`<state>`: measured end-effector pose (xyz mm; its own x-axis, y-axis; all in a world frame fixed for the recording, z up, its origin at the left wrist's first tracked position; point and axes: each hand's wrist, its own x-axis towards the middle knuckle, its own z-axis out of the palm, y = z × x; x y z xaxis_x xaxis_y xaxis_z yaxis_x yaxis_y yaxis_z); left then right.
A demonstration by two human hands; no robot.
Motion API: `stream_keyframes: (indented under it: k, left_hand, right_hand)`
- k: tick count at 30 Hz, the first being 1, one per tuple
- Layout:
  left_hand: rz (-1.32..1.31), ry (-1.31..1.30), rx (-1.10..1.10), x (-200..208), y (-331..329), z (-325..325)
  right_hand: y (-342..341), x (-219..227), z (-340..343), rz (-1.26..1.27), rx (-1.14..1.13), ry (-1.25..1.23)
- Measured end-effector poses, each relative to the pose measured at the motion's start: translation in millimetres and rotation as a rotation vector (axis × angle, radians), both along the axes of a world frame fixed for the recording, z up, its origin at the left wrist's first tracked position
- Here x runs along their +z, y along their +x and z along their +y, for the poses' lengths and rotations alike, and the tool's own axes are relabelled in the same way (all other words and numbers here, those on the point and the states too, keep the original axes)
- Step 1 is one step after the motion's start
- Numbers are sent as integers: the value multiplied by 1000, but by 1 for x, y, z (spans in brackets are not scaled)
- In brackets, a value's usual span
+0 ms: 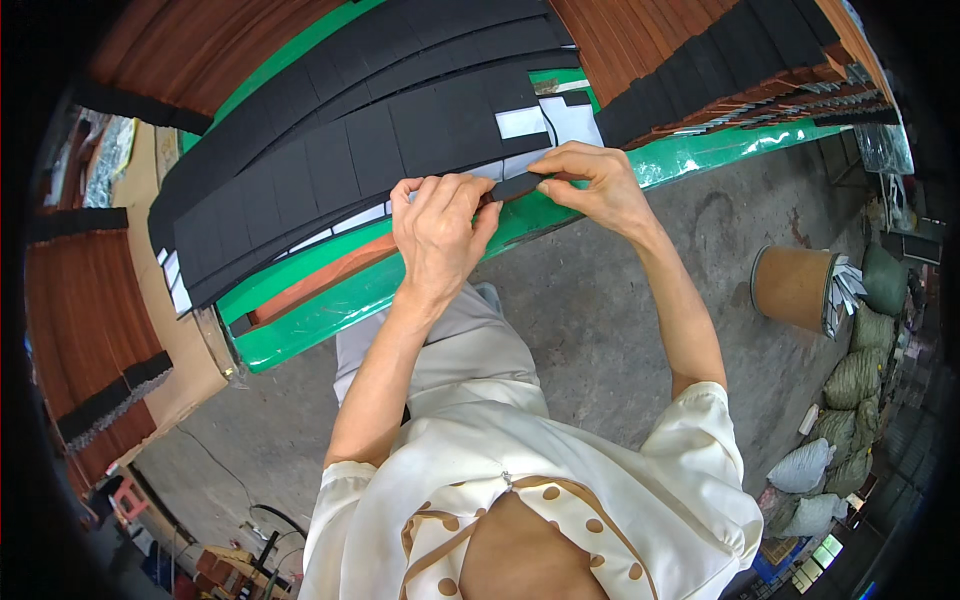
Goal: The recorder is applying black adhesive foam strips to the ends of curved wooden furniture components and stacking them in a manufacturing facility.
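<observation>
A reddish-brown slat, apparently wood, lies along the near edge of the green-covered table. My left hand is closed over its right part, fingers bent and thumb pressed in. Between my two hands runs a short black strip at the slat's right end. My right hand pinches that strip's right end between thumb and fingers. The fingers of my left hand touch its left end; what lies under them is hidden. Just beyond my hands spread overlapping rows of black rectangular pieces with white backing showing at their edges.
Stacks of reddish-brown slats with black ends stand at the far right, far left and left. The green table ends close to my body. On the floor at right are a brown drum and several sacks.
</observation>
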<state>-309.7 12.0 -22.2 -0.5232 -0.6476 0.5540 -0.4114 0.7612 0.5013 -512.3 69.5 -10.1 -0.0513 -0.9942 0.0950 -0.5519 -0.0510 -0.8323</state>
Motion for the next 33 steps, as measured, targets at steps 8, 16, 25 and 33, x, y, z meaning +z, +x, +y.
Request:
stream_keyframes:
  k: [8,16,25,33]
  left_hand:
    - [10,20,-26,1,2,0]
    - [3,39,-3,1,0,-1]
    - [-6,96,25,1,-1,3]
    - [-23,157,25,9,-3,3]
  right_hand:
    - [-1,-4,2,-1,3,2]
    - [1,-4,2,-24,-11,-15]
    - [10,-11,9,-198,-57,58]
    - [55,-23,7,-170,-430,8]
